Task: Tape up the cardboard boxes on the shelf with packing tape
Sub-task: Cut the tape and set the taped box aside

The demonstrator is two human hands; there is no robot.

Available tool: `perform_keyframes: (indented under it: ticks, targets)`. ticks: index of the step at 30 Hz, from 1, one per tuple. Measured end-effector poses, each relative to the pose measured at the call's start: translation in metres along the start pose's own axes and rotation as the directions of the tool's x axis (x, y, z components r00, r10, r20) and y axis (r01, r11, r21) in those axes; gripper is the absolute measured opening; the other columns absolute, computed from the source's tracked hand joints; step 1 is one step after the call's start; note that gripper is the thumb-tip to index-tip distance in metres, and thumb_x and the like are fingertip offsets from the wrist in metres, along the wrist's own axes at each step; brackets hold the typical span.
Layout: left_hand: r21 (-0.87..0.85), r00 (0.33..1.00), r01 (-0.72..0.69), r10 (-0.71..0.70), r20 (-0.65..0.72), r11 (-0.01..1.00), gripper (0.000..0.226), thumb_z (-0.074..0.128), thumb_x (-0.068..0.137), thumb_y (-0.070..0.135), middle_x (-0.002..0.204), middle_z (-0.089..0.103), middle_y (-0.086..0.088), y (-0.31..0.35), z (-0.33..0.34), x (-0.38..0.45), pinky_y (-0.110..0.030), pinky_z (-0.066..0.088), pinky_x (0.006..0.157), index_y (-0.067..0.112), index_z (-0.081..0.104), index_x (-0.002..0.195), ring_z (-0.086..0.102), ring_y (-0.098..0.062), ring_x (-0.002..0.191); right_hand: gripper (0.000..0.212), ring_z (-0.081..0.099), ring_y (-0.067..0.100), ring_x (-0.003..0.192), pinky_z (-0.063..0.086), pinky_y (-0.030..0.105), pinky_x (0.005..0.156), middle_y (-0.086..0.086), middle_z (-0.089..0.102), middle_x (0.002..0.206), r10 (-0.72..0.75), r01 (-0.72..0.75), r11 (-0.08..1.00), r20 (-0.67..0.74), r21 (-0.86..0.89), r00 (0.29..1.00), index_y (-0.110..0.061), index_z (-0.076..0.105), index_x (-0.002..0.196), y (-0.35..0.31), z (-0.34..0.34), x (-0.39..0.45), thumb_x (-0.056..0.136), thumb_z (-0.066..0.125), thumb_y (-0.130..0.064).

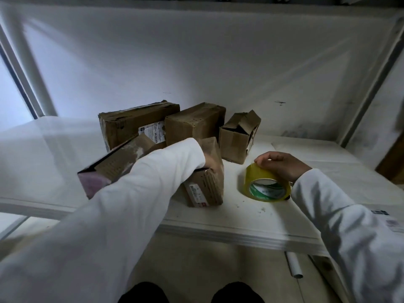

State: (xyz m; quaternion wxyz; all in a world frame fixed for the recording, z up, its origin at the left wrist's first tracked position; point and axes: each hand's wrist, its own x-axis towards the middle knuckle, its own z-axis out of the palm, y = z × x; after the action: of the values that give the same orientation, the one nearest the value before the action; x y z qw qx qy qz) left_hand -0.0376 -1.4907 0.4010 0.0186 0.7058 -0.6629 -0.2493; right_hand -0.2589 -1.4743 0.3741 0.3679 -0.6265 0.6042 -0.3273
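The yellow roll of packing tape (267,184) is lying on its side on the white shelf (218,224), toward the right, and the right hand (282,165) is resting over its top with the fingers curling down round the rim, gripping it. Just left of the roll, the nearest cardboard box (206,182) is sitting at the shelf's front with a label facing out; the left hand (208,161) is reaching onto it, but the white sleeve (135,193) is covering nearly all of that hand, so I cannot tell whether its fingers are holding the box or only lying on it. A long box (113,167) with a pinkish end is leaning beside it under the left arm. Behind these, two more boxes are standing near the back wall, one labelled (129,125) and one plain (194,121), and a small box (237,136) to their right is gaping open with its flaps up. No fresh yellow strip is showing on any box, so the job is looking barely begun: the tape is in hand, a box is being steadied, and all the sealing appears to be left.
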Motion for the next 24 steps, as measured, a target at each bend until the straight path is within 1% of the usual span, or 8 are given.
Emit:
perform_keyframes:
  ticks: [3, 6, 9, 12, 13, 16, 21, 24]
  targets:
    - [-0.325, 0.998, -0.027, 0.046, 0.053, 0.945, 0.098, 0.071, 0.082, 0.026, 0.153, 0.021, -0.014, -0.021, -0.008, 0.003, -0.038, 0.029, 0.112, 0.015, 0.003, 0.152, 0.028, -0.034, 0.138, 0.009, 0.052, 0.007, 0.077, 0.042, 0.021, 0.067, 0.002, 0.061, 0.103, -0.025, 0.025, 1.0, -0.007, -0.019, 1.0, -0.015, 0.065, 0.095, 0.0, 0.003, 0.001, 0.092, 0.059, -0.02]
    - [-0.44, 0.987, -0.04, 0.104, 0.121, 0.897, 0.095, 0.072, 0.081, 0.03, 0.155, 0.023, -0.011, -0.047, -0.007, 0.004, -0.032, 0.024, 0.112, 0.016, 0.01, 0.152, 0.026, -0.028, 0.141, 0.008, 0.054, 0.01, 0.078, 0.042, 0.018, 0.065, 0.003, 0.062, 0.106, -0.024, 0.024, 0.999, -0.007, -0.022, 1.0, -0.015, 0.066, 0.093, -0.002, 0.004, 0.003, 0.091, 0.059, -0.02]
    - [-0.35, 0.994, 0.002, 0.035, 0.099, 0.937, 0.064, 0.062, 0.089, 0.037, 0.145, 0.04, -0.005, -0.063, 0.004, 0.004, -0.03, 0.037, 0.103, 0.019, 0.035, 0.145, 0.039, -0.025, 0.132, 0.01, 0.055, 0.015, 0.082, 0.043, 0.02, 0.067, 0.005, 0.063, 0.105, -0.015, 0.015, 0.999, -0.003, -0.052, 1.0, -0.017, 0.067, 0.094, -0.002, 0.004, 0.005, 0.091, 0.059, -0.023]
    - [-0.323, 0.997, 0.064, -0.078, -0.029, 0.944, 0.032, 0.045, 0.098, 0.027, 0.115, 0.057, -0.011, -0.059, 0.009, 0.012, -0.025, 0.043, 0.071, 0.004, 0.058, 0.116, 0.054, -0.028, 0.108, 0.013, 0.054, 0.013, 0.079, 0.043, 0.025, 0.07, 0.004, 0.062, 0.1, -0.018, 0.017, 0.996, -0.015, -0.082, 1.0, -0.015, 0.067, 0.097, -0.003, 0.007, 0.006, 0.092, 0.059, -0.025]
    - [-0.392, 0.99, 0.067, -0.11, -0.089, 0.917, 0.033, 0.04, 0.098, 0.026, 0.113, 0.059, -0.015, -0.055, 0.01, 0.015, -0.025, 0.044, 0.076, 0.001, 0.059, 0.11, 0.056, -0.029, 0.104, 0.014, 0.054, 0.014, 0.08, 0.043, 0.026, 0.073, 0.004, 0.062, 0.1, -0.016, 0.014, 0.996, -0.022, -0.085, 1.0, -0.016, 0.068, 0.097, -0.004, 0.008, 0.006, 0.092, 0.059, -0.025]
    - [-0.495, 0.937, 0.089, -0.241, -0.253, 0.864, 0.058, 0.031, 0.098, 0.046, 0.142, 0.045, -0.017, -0.041, 0.018, 0.024, -0.041, 0.032, 0.109, 0.008, 0.042, 0.139, 0.042, -0.037, 0.129, 0.012, 0.054, 0.015, 0.08, 0.041, 0.027, 0.079, 0.004, 0.062, 0.098, -0.016, 0.012, 0.996, -0.039, -0.088, 0.999, -0.017, 0.068, 0.094, -0.004, 0.011, 0.008, 0.092, 0.059, -0.025]
    - [-0.262, 0.924, 0.156, -0.235, -0.302, 0.952, 0.063, 0.023, 0.097, 0.057, 0.145, 0.041, -0.011, -0.033, 0.045, 0.022, -0.041, 0.033, 0.104, 0.014, 0.034, 0.142, 0.04, -0.033, 0.131, 0.017, 0.052, 0.01, 0.075, 0.042, 0.026, 0.073, 0.003, 0.061, 0.097, -0.019, 0.015, 0.995, -0.039, -0.096, 0.999, -0.011, 0.069, 0.1, -0.003, 0.013, 0.011, 0.092, 0.058, -0.023]
    - [-0.254, 0.924, 0.153, -0.229, -0.306, 0.955, 0.065, 0.028, 0.096, 0.057, 0.147, 0.038, -0.011, -0.034, 0.043, 0.022, -0.043, 0.033, 0.105, 0.014, 0.027, 0.145, 0.039, -0.033, 0.132, 0.014, 0.054, 0.016, 0.082, 0.041, 0.027, 0.079, 0.005, 0.062, 0.099, -0.006, 0.002, 0.998, -0.064, -0.066, 0.998, -0.013, 0.069, 0.096, -0.002, 0.014, 0.014, 0.091, 0.059, -0.022]
